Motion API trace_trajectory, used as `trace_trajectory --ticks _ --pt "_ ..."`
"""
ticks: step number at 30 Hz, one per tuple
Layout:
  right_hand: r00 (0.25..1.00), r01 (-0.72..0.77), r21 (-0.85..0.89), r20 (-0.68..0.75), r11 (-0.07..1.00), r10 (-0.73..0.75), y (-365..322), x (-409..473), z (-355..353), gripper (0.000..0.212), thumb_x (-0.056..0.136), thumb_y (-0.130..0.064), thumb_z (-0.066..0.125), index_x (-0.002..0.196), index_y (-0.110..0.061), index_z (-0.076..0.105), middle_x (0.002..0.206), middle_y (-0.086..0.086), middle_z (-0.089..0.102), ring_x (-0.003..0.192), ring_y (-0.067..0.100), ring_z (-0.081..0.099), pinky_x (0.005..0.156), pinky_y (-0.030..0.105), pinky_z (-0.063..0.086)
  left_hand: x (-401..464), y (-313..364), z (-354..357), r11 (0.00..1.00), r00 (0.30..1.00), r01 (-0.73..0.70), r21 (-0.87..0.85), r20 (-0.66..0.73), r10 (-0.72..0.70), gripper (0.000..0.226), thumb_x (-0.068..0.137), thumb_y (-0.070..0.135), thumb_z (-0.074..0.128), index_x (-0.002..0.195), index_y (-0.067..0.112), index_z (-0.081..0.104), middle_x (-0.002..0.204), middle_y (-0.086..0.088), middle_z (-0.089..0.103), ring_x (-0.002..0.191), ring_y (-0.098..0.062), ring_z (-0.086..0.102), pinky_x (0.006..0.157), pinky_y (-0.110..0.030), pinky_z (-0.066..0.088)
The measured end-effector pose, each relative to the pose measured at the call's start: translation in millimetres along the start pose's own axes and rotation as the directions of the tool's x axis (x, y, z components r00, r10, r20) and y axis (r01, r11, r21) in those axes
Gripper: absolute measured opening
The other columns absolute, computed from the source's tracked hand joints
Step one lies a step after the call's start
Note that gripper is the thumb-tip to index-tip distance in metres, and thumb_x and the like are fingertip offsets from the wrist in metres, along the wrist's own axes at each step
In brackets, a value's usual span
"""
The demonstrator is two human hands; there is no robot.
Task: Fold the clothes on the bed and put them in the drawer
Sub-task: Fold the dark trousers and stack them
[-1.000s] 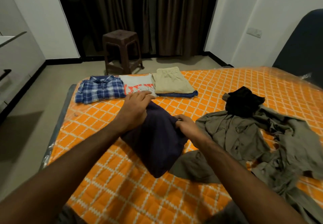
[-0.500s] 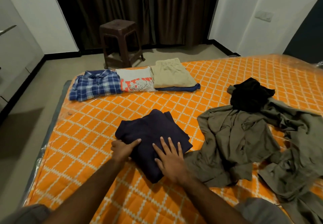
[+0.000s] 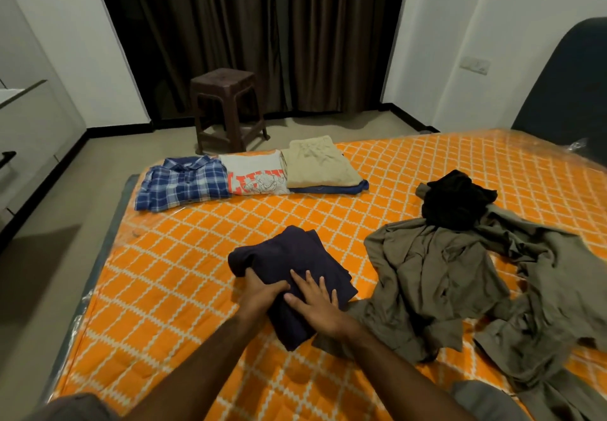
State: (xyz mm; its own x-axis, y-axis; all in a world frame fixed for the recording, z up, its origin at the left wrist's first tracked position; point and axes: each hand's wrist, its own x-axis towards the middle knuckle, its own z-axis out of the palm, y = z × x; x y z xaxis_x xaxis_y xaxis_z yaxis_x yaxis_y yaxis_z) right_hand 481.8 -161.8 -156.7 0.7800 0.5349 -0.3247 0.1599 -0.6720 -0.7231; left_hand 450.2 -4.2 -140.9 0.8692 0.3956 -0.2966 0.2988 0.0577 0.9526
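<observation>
Both hands on the folded navy garment [image 3: 289, 269]: left hand [image 3: 261, 294] gripping its near-left edge, right hand [image 3: 317, 302] pressing flat, fingers spread. Beyond them, folded: plaid shirt [image 3: 182, 182], printed tee [image 3: 254, 174], khaki piece [image 3: 320, 166]. Right of them, still crumpled: olive clothes [image 3: 460, 282], black garment [image 3: 456, 198]. Drawer step seemingly not begun.

Bare mattress [image 3: 203, 256] leftward (olive heap [image 3: 460, 289] crowding the right)

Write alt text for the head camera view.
Both hands work a folded navy garment on an orange bed: left hand grips its edge, right hand presses flat. Unfolded olive clothes lie right.
</observation>
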Motion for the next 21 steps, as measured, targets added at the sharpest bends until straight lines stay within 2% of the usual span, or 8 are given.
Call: trace_trajectory --ticks 3,6,7,9,12,14,18,21 --pt "0.996 0.074 0.366 -0.081 0.928 -0.047 -26.6 8.5 -25.9 0.074 0.096 -0.059 0.05 0.158 -0.033 0.019 0.167 0.0 0.019 0.153 0.022 0.019 0.124 0.044 0.02 -1.7 47.7 -1.2 0.982 0.98 -0.189 0.019 0.07 0.187 0.09 0.048 0.025 0.078 0.131 0.018 0.042 0.123 -0.005 0.06 0.11 -0.024 0.063 0.089 -0.045 0.054" --pt "0.997 0.034 0.676 -0.076 0.736 0.024 -53.2 10.6 -52.8 0.05 0.1 -0.02 0.057 0.141 -0.043 0.038 0.14 0.002 0.056 0.119 0.023 0.057 0.087 0.038 0.05 2.9 105.2 -16.8 0.858 0.9 -0.422 0.293 0.246 0.359 0.084 0.056 0.017 0.072 0.135 0.025 0.045 0.124 -0.001 0.06 0.112 -0.022 0.062 0.087 -0.032 0.052" --pt "0.998 -0.001 0.773 -0.041 0.634 0.051 -63.9 8.5 -62.7 0.045 0.1 -0.019 0.055 0.139 -0.039 0.044 0.125 0.002 0.062 0.106 0.024 0.061 0.077 0.038 0.049 5.3 124.6 -22.1 0.736 0.85 -0.523 0.43 0.33 0.411 0.086 0.057 0.019 0.071 0.138 0.024 0.044 0.127 -0.001 0.058 0.115 -0.022 0.059 0.088 -0.029 0.049" --pt "1.0 -0.015 0.908 0.003 0.419 0.028 -81.6 1.5 -82.4 0.038 0.1 -0.024 0.05 0.138 -0.019 0.052 0.112 0.011 0.065 0.099 0.031 0.064 0.079 0.043 0.052 2.8 158.4 -27.8 0.399 0.734 -0.674 0.622 0.501 0.458 0.089 0.063 0.023 0.075 0.145 0.024 0.04 0.134 0.0 0.053 0.119 -0.02 0.054 0.092 -0.029 0.046" --pt "0.999 0.037 0.981 -0.032 0.192 -0.032 -81.1 -4.3 -102.1 0.044 0.101 -0.028 0.041 0.134 -0.004 0.056 0.125 0.024 0.062 0.12 0.047 0.057 0.097 0.056 0.048 -10.7 174.1 -23.1 -0.029 0.631 -0.701 0.713 0.638 0.441 0.085 0.079 0.027 0.075 0.151 0.03 0.03 0.135 0.003 0.046 0.118 -0.017 0.048 0.088 -0.028 0.045" --pt "0.999 0.042 0.993 -0.043 0.107 0.003 -62.2 -9.6 -100.9 0.046 0.101 -0.03 0.037 0.135 -0.007 0.058 0.129 0.024 0.061 0.124 0.051 0.054 0.103 0.064 0.043 -22.1 161.3 -19.7 -0.187 0.61 -0.673 0.716 0.68 0.408 0.084 0.084 0.02 0.07 0.153 0.03 0.024 0.135 0.001 0.044 0.118 -0.02 0.048 0.089 -0.034 0.048" --pt "0.98 0.006 0.999 -0.015 0.05 0.196 6.9 -28.9 -78.1 0.049 0.088 -0.04 0.045 0.123 -0.009 0.061 0.11 0.021 0.067 0.093 0.044 0.067 0.081 0.054 0.055 -35.7 87.5 -22.0 -0.227 0.609 -0.742 0.631 0.776 0.167 0.085 0.082 0.016 0.065 0.155 0.028 0.021 0.133 -0.004 0.044 0.117 -0.028 0.049 0.091 -0.044 0.048" --pt "0.901 -0.191 0.963 0.094 0.192 0.423 61.4 -46.1 -54.7 0.067 0.093 -0.062 0.048 0.127 -0.004 0.05 0.111 0.024 0.062 0.1 0.042 0.064 0.084 0.053 0.052 -52.1 21.2 -35.8 0.026 0.506 -0.851 0.525 0.831 -0.231 0.074 0.086 0.031 0.069 0.15 0.03 0.032 0.132 -0.002 0.048 0.12 -0.026 0.048 0.094 -0.041 0.042"
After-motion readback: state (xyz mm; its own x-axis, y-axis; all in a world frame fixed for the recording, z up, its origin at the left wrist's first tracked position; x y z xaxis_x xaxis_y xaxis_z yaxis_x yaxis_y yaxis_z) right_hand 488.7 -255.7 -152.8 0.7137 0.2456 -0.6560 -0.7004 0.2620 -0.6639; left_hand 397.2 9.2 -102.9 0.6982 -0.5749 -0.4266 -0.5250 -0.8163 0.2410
